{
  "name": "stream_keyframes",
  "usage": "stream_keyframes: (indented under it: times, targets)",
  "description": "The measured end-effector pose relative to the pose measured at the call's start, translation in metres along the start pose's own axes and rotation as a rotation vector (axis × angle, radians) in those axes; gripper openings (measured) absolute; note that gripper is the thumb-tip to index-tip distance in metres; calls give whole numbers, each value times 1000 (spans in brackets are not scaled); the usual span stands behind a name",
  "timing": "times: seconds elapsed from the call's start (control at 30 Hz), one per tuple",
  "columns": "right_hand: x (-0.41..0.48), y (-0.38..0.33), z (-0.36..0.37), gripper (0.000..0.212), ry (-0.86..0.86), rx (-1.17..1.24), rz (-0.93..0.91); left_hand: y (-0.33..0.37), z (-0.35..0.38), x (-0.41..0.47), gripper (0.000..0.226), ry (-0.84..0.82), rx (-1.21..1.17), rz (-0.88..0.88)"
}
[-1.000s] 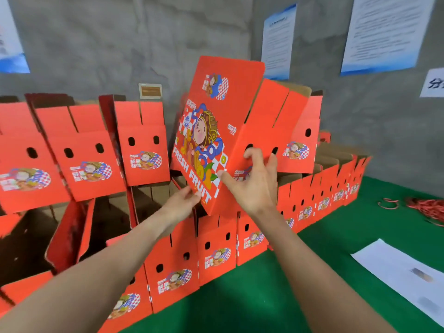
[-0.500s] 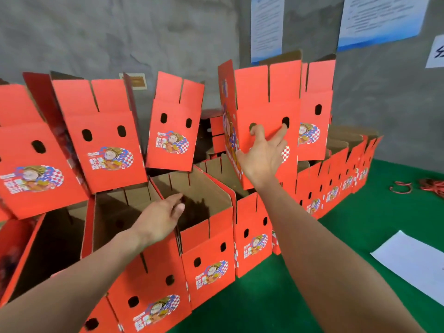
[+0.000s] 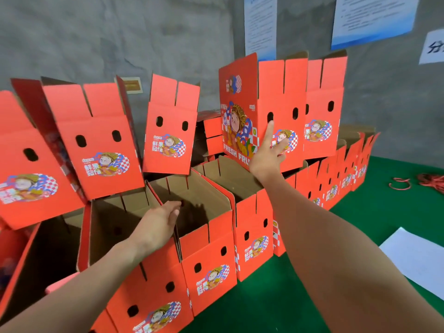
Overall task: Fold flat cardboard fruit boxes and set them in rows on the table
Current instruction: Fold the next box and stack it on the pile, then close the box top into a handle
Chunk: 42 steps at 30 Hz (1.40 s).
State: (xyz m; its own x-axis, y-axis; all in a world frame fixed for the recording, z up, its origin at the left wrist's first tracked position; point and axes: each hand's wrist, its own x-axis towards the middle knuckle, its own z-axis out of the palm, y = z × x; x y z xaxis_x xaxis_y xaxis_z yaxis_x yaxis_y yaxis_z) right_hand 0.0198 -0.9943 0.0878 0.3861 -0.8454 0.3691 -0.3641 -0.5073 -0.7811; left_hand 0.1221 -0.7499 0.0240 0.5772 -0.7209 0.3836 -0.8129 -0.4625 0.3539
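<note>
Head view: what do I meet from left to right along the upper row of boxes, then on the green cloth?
Edge-cut box, wide tilted box, narrow tilted box, Fresh Fruit box touched by the right hand, rightmost upper box, red cords.

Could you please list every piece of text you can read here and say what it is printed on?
"FRESH FRU", rest hidden by the right hand: side of the raised box.
"鲜果", second line unclear: front labels of the other boxes.
"分", cut off by the frame edge: white wall sign.
Wall posters and small box logos: too small to read.
</note>
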Motion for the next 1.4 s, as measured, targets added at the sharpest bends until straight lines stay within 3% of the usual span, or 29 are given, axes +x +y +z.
stream_keyframes:
  times: [0.07,0.17,0.3,0.4,0.57,0.67,0.77,0.87,0.93,1.03,1.13,1.27,1.4]
  targets:
    - [-13,-11,-1,94,64,103,-25,-1,2,1,36,-18,13,-13]
    - [-47,-29,6,70,125,183,-188,4,0,-2,36,-71,13,-46]
    - [-100,-53,17,34,29,124,-408,14,-14,-23,39,-162,46,-51]
    - [-149,-80,19,23,-35,147,-574,25,-43,-55,43,-193,-32,-29]
    - [-259,-133,25,13,-136,283,-790,23,-123,-157,28,116,-311,39]
    - [-356,-158,40,25,-298,486,-850,-13,-161,-260,42,255,-355,9]
    - [-461,-167,71,29,-633,518,-882,-65,-177,-390,42,405,-384,-246]
    - [-555,-168,108,37,-1059,253,-873,-134,-191,-521,44,579,-317,-701]
    - [-599,-171,128,43,-1214,110,-853,-187,-212,-594,51,591,-173,-1010]
    - [-640,-185,142,45,-1313,-22,-789,-265,-252,-669,60,494,71,-1308]
    - [-662,-193,152,43,-1327,-92,-698,-319,-272,-702,63,260,225,-1429]
    - [-680,-191,161,41,-1341,-176,-620,-346,-252,-704,61,-57,280,-1278]
    - [-692,-186,174,40,-1342,-264,-533,-328,-214,-695,56,-99,253,-1166]
